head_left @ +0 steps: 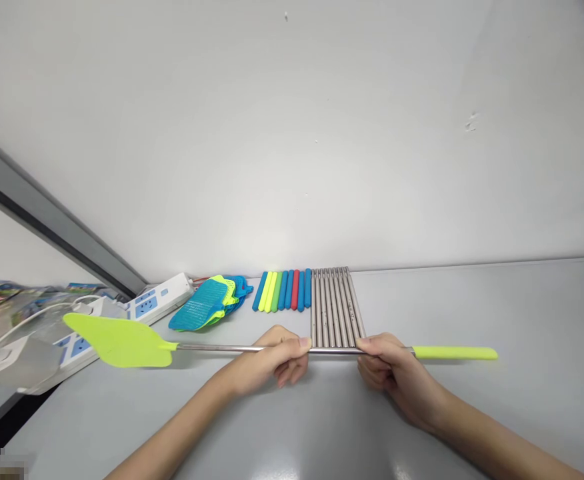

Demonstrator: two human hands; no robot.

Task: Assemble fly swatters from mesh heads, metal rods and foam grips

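Governing relation: the fly swatter point(217, 348) lies crosswise in front of the person, directly in the grasp of 2 hands, its long axis running left to right and nearly level in view. The yellow-green flap point(122, 341) is at the left end, well out past the left hand point(279, 353); the yellow-green handle point(455, 353) is at the right end, beginning just beside the right hand point(389, 363). The right hand is therefore nearer its end fitting than the left hand is to the flap. Condition of hands: each is narrow, thumb laid along the metal shaft and fingers curled below, holding the shaft and nothing else visible; a length of bare shaft shows between them. The swatter appears raised off the counter point(497, 413); exact clearance cannot be determined. Beyond the shaft, a row of metal tubes point(335, 313) lies side by side, roughly square to it; contact between shaft and tube ends cannot be confirmed. Left of the tubes lie 9 coloured grips point(283, 291), 1 of them red and 1 green. Farther left, loose flaps point(199, 305) lie in an overlapping pile next to a white power strip point(162, 300).
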